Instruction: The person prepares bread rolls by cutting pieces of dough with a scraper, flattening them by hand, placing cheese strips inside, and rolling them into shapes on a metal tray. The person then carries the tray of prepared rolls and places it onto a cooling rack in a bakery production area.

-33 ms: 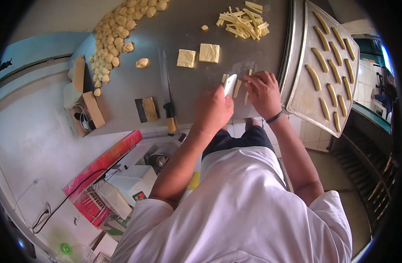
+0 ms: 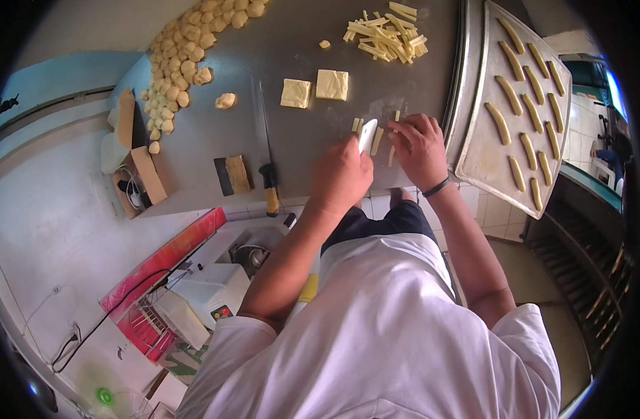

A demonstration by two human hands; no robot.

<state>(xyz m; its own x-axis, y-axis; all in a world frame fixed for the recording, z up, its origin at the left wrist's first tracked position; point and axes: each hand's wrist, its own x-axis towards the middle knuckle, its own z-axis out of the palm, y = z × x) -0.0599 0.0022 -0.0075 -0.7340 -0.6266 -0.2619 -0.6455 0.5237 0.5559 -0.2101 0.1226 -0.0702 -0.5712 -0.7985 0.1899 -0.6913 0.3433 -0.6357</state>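
My left hand (image 2: 341, 174) is wrapped around a white flat blade (image 2: 367, 134) held over pale strips (image 2: 378, 142). My right hand (image 2: 417, 150) is just to its right, fingertips closed on a thin pale strip (image 2: 396, 116) at the work surface. Two pale blocks (image 2: 332, 84) lie beyond my hands, and a heap of cut sticks (image 2: 386, 38) is farther back. A long knife (image 2: 269, 188) with a black and orange handle rests left of my left hand, beside a dark and tan flat piece (image 2: 238, 174).
Dough balls (image 2: 184, 63) cover the back left of the steel table (image 2: 257, 28). A cardboard box (image 2: 149, 178) stands at the left edge. A tray (image 2: 477, 140) with rows of shaped dough is at right, beside a dark rack (image 2: 571, 258). A white machine (image 2: 211, 286) is below left.
My left hand and the white blade have shifted very slightly to the right. Everything else looks the same.
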